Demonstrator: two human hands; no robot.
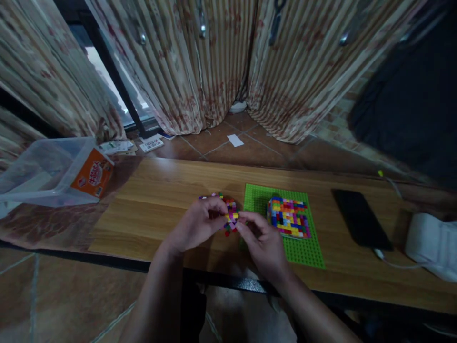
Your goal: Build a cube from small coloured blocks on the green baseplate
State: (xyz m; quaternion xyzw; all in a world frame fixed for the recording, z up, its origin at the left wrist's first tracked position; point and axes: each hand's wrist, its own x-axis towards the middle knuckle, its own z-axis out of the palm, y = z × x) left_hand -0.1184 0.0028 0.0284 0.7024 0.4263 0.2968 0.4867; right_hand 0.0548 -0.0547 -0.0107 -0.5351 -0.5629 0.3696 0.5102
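My left hand [200, 223] is closed, thumb and forefinger pinched at small toy building bricks [233, 216], yellow ones among them. From the other side my right hand [266, 243] pinches at the same spot; its fingertips almost meet those of the left. How the bricks at the fingertips fit together is too small to tell. Behind and beneath the fingers lies a loose heap of mixed-colour bricks [231, 205], partly hidden by the hands. To the right, a multicoloured brick structure [291, 217] stands on a green studded baseplate [307, 257].
The wooden table [143, 214] runs across the view. A black phone [361, 218] with a white cable lies at the right, near a white object [433, 243]. A clear plastic box [43, 166] with an orange label stands at the left. Curtains [171, 71] hang behind.
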